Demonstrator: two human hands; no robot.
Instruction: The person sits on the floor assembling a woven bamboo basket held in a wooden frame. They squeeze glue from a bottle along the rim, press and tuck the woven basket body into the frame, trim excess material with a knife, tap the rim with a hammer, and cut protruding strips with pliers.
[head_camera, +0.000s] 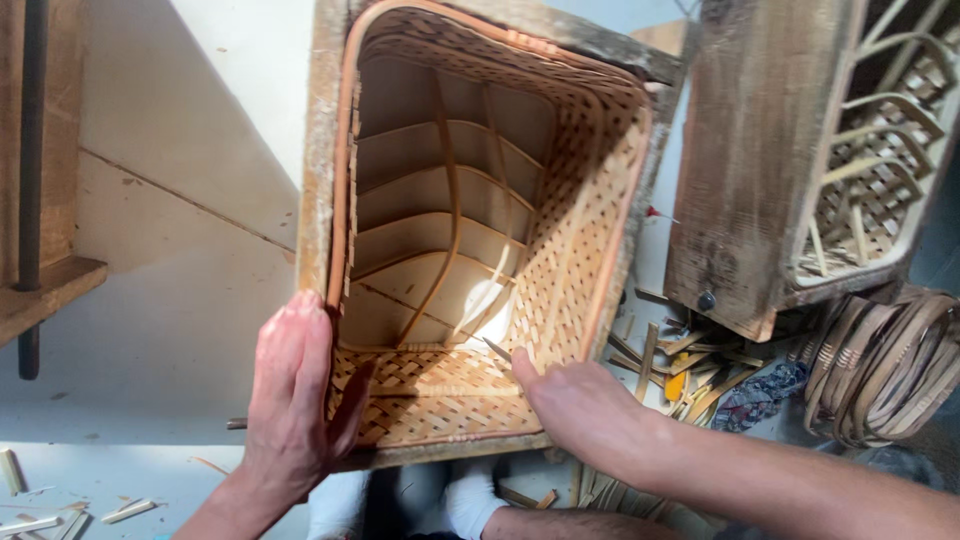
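A tan woven basket (480, 250) sat inside a worn wooden frame (318, 150), its open mouth tilted toward the camera, ribs showing inside

Woven basket (560, 270): tan-orange strips, open lattice weave on walls, tighter diagonal plait at 6 o'clock. Wooden mould (322, 150) around it: weathered grey-brown, pale-flecked. Second basket (875, 170), 2 o'clock: pale straw, open lattice. Coiled rims (885, 370), 4 o'clock: brown. Floor (160, 330): off-white. Scraps (675, 385): yellow.
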